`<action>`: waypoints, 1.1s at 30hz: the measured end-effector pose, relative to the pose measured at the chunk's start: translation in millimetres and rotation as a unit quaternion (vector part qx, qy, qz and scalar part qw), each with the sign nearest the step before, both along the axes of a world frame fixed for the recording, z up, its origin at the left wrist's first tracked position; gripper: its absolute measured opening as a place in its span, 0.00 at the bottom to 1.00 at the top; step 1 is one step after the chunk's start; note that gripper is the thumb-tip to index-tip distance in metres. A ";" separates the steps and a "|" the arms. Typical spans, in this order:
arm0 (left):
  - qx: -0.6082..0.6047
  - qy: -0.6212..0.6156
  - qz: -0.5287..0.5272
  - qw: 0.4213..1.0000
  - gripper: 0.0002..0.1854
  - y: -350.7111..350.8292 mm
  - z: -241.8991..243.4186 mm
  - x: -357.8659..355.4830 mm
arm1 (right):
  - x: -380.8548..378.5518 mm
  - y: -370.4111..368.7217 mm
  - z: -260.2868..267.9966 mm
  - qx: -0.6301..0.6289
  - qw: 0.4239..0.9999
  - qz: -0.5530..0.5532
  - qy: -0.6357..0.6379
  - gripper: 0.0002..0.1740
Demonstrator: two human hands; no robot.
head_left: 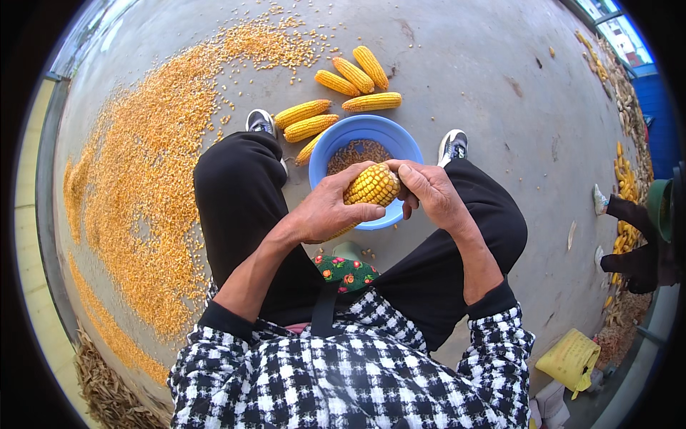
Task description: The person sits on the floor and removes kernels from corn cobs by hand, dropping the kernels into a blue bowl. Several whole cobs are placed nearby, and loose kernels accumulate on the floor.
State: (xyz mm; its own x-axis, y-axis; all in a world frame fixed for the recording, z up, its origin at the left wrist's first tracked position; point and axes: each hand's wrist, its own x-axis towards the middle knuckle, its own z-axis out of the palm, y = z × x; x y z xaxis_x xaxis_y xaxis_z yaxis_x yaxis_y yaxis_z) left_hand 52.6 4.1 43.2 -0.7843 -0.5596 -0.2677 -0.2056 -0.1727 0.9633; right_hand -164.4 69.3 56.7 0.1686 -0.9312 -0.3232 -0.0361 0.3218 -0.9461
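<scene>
My left hand (337, 206) is wrapped around a yellow corn cob (374, 186) with kernels on it, its thumb along the near side. At the cob's right end, the fingertips of my right hand (429, 187) touch it, fingers curled; whether they grip the cob is hard to tell. Both hands are above a blue plastic basin (403, 134) standing on the floor between my feet, with loose corn kernels (360, 153) inside. Several whole cobs (371, 102) lie beyond the basin and at its left; one, partly hidden, leans by its left rim.
Loose kernels (144, 187) spread widely over the concrete floor (482, 80) at left. Dry husks (107, 381) are heaped at lower left. At right, another person's legs (632, 214) are beside piled cobs (624, 177); a yellow woven sack (568, 359) lies at lower right.
</scene>
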 end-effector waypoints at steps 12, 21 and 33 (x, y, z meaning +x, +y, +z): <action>-0.166 -0.090 -0.004 0.982 0.40 -0.6 -1.8 1.5 | 2.1 0.1 1.9 -0.043 0.993 0.074 0.084 0.24; -0.193 -0.165 -0.058 0.966 0.40 -0.5 -1.3 -0.2 | 10.9 10.7 -22.8 -0.203 0.943 0.075 0.252 0.11; -0.167 -0.130 -0.027 0.977 0.41 0.4 -4.0 -0.9 | 3.2 4.0 -10.9 -0.013 0.997 0.048 0.064 0.25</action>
State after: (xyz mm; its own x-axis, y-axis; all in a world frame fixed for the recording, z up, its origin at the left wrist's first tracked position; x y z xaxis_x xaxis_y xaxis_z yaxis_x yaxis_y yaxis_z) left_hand 51.7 4.5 39.2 -0.7444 -0.6098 -0.2721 -0.4517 0.1599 0.8777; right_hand -161.2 73.3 45.7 0.2159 -0.9211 -0.3239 -0.1861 0.2868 -0.9397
